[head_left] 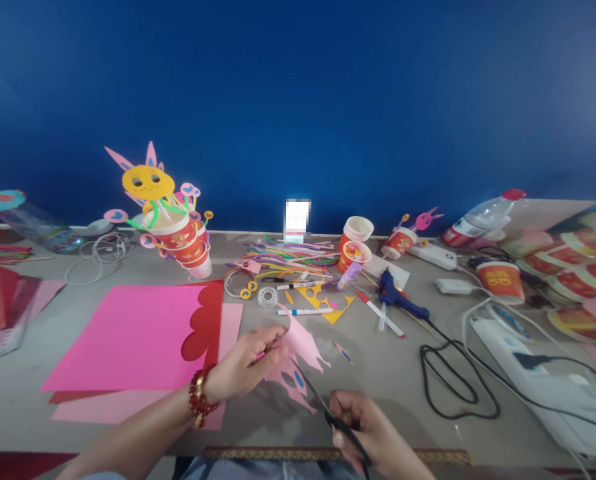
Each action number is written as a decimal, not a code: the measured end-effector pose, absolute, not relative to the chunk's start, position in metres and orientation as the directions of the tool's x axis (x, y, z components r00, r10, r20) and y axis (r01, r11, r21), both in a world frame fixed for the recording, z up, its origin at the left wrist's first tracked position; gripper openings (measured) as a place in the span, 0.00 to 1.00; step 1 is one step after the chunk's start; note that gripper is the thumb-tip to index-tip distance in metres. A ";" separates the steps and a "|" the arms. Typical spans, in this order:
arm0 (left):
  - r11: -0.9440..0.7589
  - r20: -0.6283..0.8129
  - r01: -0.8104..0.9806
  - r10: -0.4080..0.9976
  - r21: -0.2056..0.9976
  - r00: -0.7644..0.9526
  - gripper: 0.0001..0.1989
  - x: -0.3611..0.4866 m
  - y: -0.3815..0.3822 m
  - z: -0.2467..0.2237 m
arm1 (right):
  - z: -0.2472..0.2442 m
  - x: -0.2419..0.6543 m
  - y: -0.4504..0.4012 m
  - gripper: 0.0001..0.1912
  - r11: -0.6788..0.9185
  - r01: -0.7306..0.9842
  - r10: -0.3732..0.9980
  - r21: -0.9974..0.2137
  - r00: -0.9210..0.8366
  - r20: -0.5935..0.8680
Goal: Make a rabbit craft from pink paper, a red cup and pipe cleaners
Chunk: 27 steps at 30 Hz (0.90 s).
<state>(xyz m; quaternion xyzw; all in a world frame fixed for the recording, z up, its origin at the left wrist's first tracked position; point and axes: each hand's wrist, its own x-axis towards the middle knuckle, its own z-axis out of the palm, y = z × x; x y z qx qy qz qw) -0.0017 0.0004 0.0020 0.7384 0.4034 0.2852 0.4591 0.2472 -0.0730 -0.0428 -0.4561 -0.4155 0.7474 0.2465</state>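
My left hand (251,360), with a beaded bracelet (199,399) at the wrist, pinches a piece of pink paper (303,339) over the table's front middle. That paper has ragged cut edges and a blue oval drawn on its lower part. My right hand (361,427) grips black-handled scissors (345,432), whose blades point up and left to the paper's cut edge. How far apart the blades are, I cannot tell. A small pink cutout with a blue centre (345,353) lies just right of the paper.
Stacked coloured sheets (128,333) lie at left, beneath a decorated paper-cup figure (178,233). Behind my hands are markers (305,312), a tape roll (268,297) and yellow scraps (335,310). A blue glue gun (401,297), its looped cable (448,407) and a power strip (523,373) occupy the right.
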 end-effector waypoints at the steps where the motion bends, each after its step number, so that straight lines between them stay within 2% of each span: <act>1: -0.261 0.057 0.334 0.856 0.906 0.513 0.07 -0.002 0.001 0.002 | -0.043 0.247 -0.073 0.27 -0.536 0.009 0.745 -0.844 -0.464 -0.479; 16: -0.257 0.036 0.354 0.851 0.899 0.524 0.10 -0.002 0.001 0.002 | -0.050 0.249 -0.073 0.24 -0.544 0.016 0.744 -0.839 -0.454 -0.491; 27: -0.222 0.007 0.342 0.847 0.913 0.531 0.11 -0.003 0.007 0.001 | -0.053 0.250 -0.066 0.25 -0.477 0.119 0.745 -0.871 -0.470 -0.473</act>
